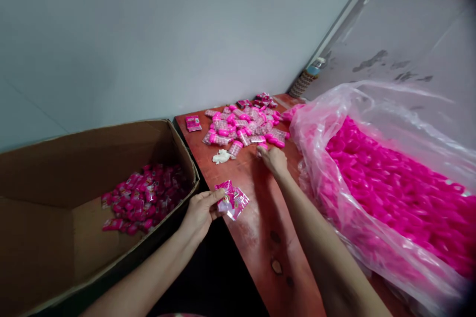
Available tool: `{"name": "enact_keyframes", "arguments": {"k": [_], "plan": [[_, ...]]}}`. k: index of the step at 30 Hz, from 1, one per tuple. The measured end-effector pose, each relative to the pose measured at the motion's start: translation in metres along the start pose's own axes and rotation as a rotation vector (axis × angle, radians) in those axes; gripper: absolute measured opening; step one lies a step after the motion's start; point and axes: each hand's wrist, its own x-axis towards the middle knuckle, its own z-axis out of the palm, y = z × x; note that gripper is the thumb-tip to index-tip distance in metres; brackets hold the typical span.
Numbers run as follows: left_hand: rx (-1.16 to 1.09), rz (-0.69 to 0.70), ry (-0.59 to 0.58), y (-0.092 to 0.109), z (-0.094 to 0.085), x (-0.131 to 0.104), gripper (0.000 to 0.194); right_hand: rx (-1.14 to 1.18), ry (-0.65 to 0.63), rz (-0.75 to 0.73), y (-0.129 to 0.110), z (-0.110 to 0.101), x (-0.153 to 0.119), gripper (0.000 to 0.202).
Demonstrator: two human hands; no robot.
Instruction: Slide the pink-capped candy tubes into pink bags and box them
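Observation:
My left hand (203, 211) is closed, pinching a few shiny pink printed plastic sleeves (234, 200) over the table's left edge. The sleeves fan out from between thumb and fingers. Further back, my right hand (274, 159) reaches to the front of a pile of small clear bottles with pink caps (241, 124). Its fingertips are closed on one small pink-capped bottle (262, 149), mostly hidden by the hand. A crumpled white scrap (222, 156) lies to the left of it. The bottles in the pile appear filled with small pale pellets.
On the left stands a cardboard box (182, 158) with many pink-wrapped pieces (148, 198). A clear plastic bag (316, 124) of bright pink plastic parts (394, 193) lies right. Pink packets (193, 123) rest on the red table (245, 237). A patterned bottle (308, 79) stands in the back corner.

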Motion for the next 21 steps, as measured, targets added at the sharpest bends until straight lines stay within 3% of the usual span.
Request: {"name": "enact_keyframes", "arguments": {"k": [3,6,10,12,13,15,18,21], "plan": [[-0.090,0.033,0.049,0.005,0.001,0.001,0.022,0.058,-0.055,0.000,-0.001,0.006,0.006,0.029],[-0.133,0.056,-0.004,0.009,0.004,-0.003,0.018,0.189,-0.144,-0.042,0.004,0.004,-0.015,0.030],[0.009,0.060,-0.103,0.008,0.009,-0.011,0.017,0.456,-0.256,-0.115,0.010,-0.007,-0.078,0.034],[0.134,0.091,-0.138,0.005,0.011,-0.013,0.017,0.836,-0.464,-0.134,0.011,-0.014,-0.114,0.032],[0.214,0.123,-0.161,0.002,0.011,-0.014,0.017,0.930,-0.577,-0.131,0.011,-0.017,-0.131,0.030],[0.399,0.218,-0.209,-0.004,0.013,-0.015,0.015,1.013,-0.679,-0.126,0.010,-0.021,-0.157,0.021],[0.602,0.327,-0.264,-0.013,0.018,-0.021,0.018,1.038,-0.582,-0.080,0.013,-0.025,-0.178,0.015],[0.603,0.220,-0.307,-0.022,0.024,-0.029,0.021,1.111,-0.477,-0.004,0.023,-0.024,-0.184,0.016]]}}
